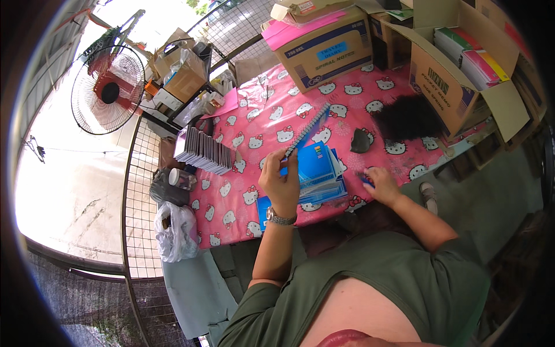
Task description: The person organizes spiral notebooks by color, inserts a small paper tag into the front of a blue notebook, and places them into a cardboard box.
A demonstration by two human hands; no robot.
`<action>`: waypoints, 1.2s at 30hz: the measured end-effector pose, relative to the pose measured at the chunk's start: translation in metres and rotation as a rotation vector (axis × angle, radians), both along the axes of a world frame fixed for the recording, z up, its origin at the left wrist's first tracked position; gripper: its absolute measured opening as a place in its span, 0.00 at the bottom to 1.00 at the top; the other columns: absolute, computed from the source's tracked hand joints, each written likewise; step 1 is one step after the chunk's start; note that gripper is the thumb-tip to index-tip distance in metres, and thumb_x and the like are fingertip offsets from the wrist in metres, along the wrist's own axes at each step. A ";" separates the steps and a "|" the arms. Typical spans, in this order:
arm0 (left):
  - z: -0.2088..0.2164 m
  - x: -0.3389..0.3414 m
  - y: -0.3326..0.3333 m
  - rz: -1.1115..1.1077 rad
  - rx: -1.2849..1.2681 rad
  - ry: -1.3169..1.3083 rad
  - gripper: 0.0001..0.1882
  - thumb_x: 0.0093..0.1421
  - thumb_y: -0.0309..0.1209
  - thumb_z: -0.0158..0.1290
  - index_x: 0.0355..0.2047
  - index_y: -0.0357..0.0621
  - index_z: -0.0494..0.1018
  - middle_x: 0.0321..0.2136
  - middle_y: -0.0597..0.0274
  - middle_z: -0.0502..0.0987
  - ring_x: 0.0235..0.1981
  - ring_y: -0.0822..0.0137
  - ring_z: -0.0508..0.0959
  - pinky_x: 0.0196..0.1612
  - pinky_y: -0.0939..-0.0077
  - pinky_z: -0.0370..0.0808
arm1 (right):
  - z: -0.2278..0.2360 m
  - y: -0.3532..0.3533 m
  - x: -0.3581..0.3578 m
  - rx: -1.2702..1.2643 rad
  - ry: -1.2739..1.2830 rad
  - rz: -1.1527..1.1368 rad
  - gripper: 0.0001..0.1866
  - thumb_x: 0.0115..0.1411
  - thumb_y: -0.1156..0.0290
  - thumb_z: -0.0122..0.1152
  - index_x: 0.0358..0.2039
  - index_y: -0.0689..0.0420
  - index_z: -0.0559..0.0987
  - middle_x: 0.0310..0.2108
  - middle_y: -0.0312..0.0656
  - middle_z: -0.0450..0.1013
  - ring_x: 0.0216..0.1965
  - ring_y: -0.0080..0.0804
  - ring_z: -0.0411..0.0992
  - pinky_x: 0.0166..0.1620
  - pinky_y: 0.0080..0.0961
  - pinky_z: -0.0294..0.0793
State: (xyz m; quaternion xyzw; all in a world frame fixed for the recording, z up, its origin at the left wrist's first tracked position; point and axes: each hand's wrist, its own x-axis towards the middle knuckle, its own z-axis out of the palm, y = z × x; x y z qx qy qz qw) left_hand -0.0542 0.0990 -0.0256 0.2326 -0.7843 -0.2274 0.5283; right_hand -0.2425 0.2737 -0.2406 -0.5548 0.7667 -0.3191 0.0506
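Observation:
My left hand (281, 180), with a metal watch on its wrist, pinches the lower end of a spiral-bound blue notebook (309, 132). The notebook is seen nearly edge-on, its wire coil slanting up and to the right. Below and beside it lies a loose pile of blue-covered notebooks (318, 165) with pale page edges. Right of the pile, low over the table's near edge, my right hand (380, 186) is closed around a small blue and dark object (366, 180), mostly hidden by the fingers. A dark grey lump (360, 141) sits beyond that hand.
A pink patterned cloth (254, 199) covers the table. At its left stand a row of upright notebooks (203, 151) and a white plastic bag (175, 234). Cardboard boxes (326, 55) line the back; an open box of notebooks (442, 87) is at right, beside something black (404, 117). A fan (108, 92) stands far left.

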 end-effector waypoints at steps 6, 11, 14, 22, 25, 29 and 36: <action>0.005 -0.001 0.010 0.091 -0.255 -0.058 0.07 0.57 0.20 0.60 0.37 0.35 0.76 0.31 0.55 0.80 0.28 0.66 0.81 0.31 0.76 0.79 | 0.201 -0.028 0.026 -0.617 -0.218 0.248 0.29 0.49 0.64 0.71 0.52 0.56 0.77 0.48 0.45 0.72 0.49 0.45 0.71 0.54 0.38 0.69; 0.005 0.007 0.012 0.131 -0.239 -0.060 0.07 0.57 0.19 0.58 0.37 0.35 0.76 0.31 0.55 0.80 0.29 0.65 0.81 0.31 0.75 0.80 | 0.219 -0.042 0.031 -0.568 -0.085 0.372 0.31 0.45 0.67 0.71 0.53 0.56 0.77 0.48 0.44 0.72 0.49 0.43 0.71 0.54 0.37 0.69; 0.004 0.014 0.012 0.140 -0.200 -0.044 0.07 0.56 0.18 0.58 0.36 0.35 0.76 0.31 0.55 0.79 0.30 0.65 0.81 0.31 0.75 0.81 | 0.222 -0.045 0.037 -0.617 -0.111 0.385 0.31 0.44 0.67 0.71 0.52 0.56 0.78 0.47 0.43 0.73 0.49 0.42 0.71 0.54 0.38 0.68; 0.007 0.025 0.008 0.190 -0.334 -0.028 0.11 0.54 0.16 0.58 0.39 0.36 0.76 0.33 0.51 0.80 0.30 0.58 0.81 0.32 0.71 0.78 | 0.230 -0.050 0.042 -0.245 -0.726 0.579 0.24 0.55 0.66 0.67 0.52 0.59 0.76 0.46 0.46 0.73 0.43 0.36 0.74 0.47 0.31 0.73; 0.004 0.032 -0.006 0.275 -0.611 -0.041 0.07 0.57 0.19 0.59 0.37 0.34 0.76 0.31 0.55 0.79 0.28 0.67 0.81 0.30 0.75 0.79 | 0.236 -0.050 0.044 -0.023 -1.098 0.619 0.22 0.58 0.66 0.65 0.52 0.62 0.75 0.45 0.47 0.73 0.43 0.34 0.74 0.47 0.29 0.74; -0.015 0.073 -0.022 0.348 -0.025 0.199 0.07 0.60 0.21 0.57 0.39 0.34 0.73 0.31 0.57 0.78 0.28 0.68 0.79 0.29 0.74 0.81 | 0.215 -0.051 0.031 -0.483 -0.530 0.368 0.22 0.58 0.66 0.65 0.52 0.61 0.75 0.44 0.46 0.73 0.44 0.34 0.73 0.49 0.30 0.72; -0.168 0.194 -0.060 0.377 1.038 0.588 0.08 0.64 0.21 0.52 0.43 0.37 0.69 0.34 0.61 0.73 0.27 0.70 0.76 0.25 0.76 0.82 | 0.015 -0.032 -0.020 -0.060 -0.228 0.069 0.23 0.53 0.65 0.67 0.49 0.57 0.77 0.44 0.47 0.72 0.49 0.49 0.70 0.54 0.39 0.69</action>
